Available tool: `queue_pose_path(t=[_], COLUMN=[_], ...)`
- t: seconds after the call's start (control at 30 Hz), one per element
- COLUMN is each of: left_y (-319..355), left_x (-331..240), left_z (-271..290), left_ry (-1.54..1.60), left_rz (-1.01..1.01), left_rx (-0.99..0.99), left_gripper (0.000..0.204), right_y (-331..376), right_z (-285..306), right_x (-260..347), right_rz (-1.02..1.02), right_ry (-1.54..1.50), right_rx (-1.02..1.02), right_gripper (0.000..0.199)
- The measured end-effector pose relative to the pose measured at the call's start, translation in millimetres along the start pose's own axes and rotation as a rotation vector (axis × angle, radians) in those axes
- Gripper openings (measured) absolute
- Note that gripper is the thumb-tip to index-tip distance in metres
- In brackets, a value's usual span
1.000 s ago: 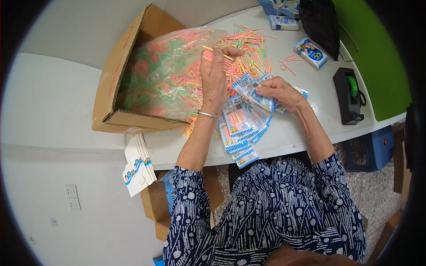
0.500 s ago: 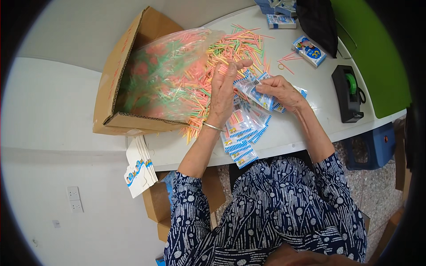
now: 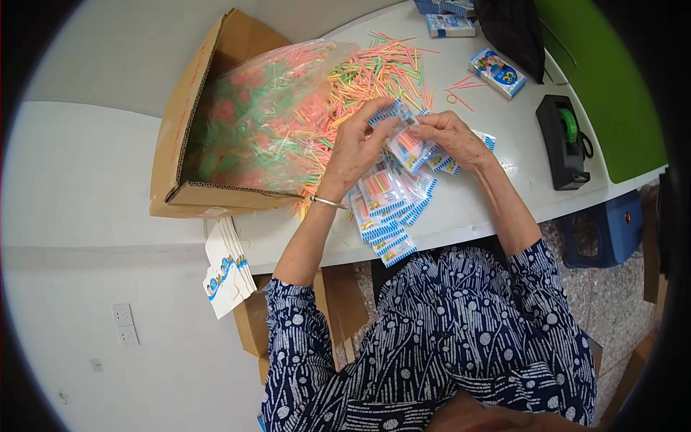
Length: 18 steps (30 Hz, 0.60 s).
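Observation:
A small clear plastic packet with blue-striped ends is held between both hands, with pink and yellow sticks showing inside it. My left hand is closed on its upper left side, thumb and fingers at the edge. On the right side my right hand pinches the same packet. Below them lies a fanned stack of similar packets, sticks visible in the top ones. Beyond the left hand spreads a heap of thin pink, yellow and green sticks. More packets lie partly hidden under the right hand.
At left, a cardboard box lies on its side with a clear bag of sticks spilling out. A black tape dispenser, a small printed box and a black bag stand at right. Folded white cards hang at the table edge.
My left hand has moved from holding several sticks upright to gripping the packet's edge. Sticks now show inside the packet, which has turned slightly between the hands.

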<state>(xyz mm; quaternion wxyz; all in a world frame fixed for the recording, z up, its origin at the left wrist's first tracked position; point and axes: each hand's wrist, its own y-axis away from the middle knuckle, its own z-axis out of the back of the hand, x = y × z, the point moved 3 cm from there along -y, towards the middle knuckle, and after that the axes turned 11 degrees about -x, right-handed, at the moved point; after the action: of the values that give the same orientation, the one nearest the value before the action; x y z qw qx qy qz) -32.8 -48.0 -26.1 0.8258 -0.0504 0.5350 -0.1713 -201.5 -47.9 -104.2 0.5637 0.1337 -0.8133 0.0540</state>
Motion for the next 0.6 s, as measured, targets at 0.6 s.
queue_pose_path(t=[0.6], left_y=[-16], left_x=[5], left_z=[-12], left_ry=[0.114], left_rz=[-0.019], left_rx=[-0.037], left_gripper=[0.033], right_y=[-13], right_z=[12], right_x=[-24], right_rz=[-0.026], right_ry=[0.278], right_rx=[0.017], right_gripper=[0.026])
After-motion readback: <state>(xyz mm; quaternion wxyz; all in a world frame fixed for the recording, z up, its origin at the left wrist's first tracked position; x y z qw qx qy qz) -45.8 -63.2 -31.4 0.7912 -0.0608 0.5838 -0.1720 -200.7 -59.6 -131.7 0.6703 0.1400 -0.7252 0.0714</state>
